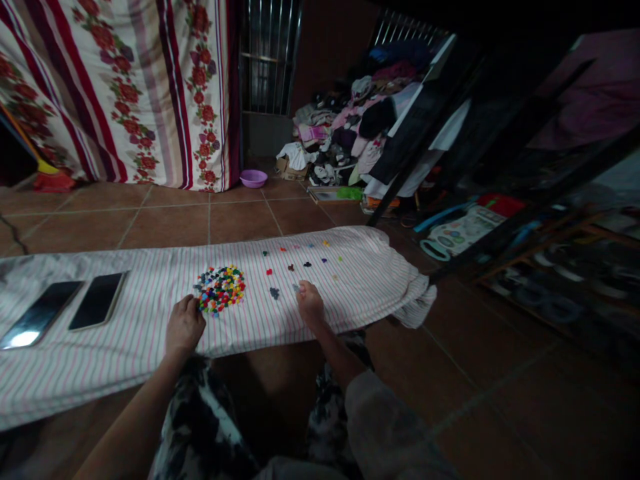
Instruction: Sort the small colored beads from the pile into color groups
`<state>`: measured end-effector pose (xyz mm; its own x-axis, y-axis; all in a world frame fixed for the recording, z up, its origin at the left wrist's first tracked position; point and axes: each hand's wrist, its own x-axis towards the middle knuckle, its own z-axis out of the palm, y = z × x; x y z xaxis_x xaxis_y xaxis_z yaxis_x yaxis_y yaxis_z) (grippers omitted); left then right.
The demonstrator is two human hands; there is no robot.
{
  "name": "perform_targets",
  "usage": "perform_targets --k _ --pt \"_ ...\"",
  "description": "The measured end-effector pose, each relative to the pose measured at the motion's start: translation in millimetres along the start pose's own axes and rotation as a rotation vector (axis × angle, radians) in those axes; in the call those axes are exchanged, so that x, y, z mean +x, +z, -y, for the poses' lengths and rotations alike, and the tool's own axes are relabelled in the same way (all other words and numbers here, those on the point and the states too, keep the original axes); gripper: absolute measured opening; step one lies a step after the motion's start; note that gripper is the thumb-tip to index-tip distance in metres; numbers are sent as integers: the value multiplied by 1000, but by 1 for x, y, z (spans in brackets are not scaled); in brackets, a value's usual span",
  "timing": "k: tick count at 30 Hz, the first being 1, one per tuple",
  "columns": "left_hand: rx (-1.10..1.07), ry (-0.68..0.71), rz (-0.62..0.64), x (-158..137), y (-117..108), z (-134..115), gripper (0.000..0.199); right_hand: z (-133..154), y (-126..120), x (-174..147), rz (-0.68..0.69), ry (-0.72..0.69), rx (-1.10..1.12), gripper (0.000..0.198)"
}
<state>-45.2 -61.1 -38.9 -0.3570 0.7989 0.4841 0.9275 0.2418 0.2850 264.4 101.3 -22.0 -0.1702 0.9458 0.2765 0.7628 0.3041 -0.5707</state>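
Observation:
A heap of small multicoloured pieces (221, 289), too small to identify, lies on the striped cloth (150, 280). At the heap's left edge is my left hand (185, 325), fingers curled together; anything between them is hidden. My right hand (311, 305) is pinched closed low over the cloth, beside a few light grey pieces (295, 287); whether it grips one is unclear. To its left sits a dark grey cluster (274, 293). Beyond it, small groups sorted by colour are spread out, among them red (269, 272), brown (291, 267), black (307, 265) and yellow (326, 243).
Two phones, one dark (43, 313) and one with a pale edge (99, 301), lie left on the cloth. A purple basin (253, 178) stands on the tiled floor past the table. Behind are a heap of clothes (367, 123), a floral curtain (145, 93) and a broom (53, 179).

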Motion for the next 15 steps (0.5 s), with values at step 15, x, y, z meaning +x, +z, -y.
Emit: perform_targets --k 15 --pt "39 31 -20 -1 3 2 29 -13 11 17 149 -59 -110 35"
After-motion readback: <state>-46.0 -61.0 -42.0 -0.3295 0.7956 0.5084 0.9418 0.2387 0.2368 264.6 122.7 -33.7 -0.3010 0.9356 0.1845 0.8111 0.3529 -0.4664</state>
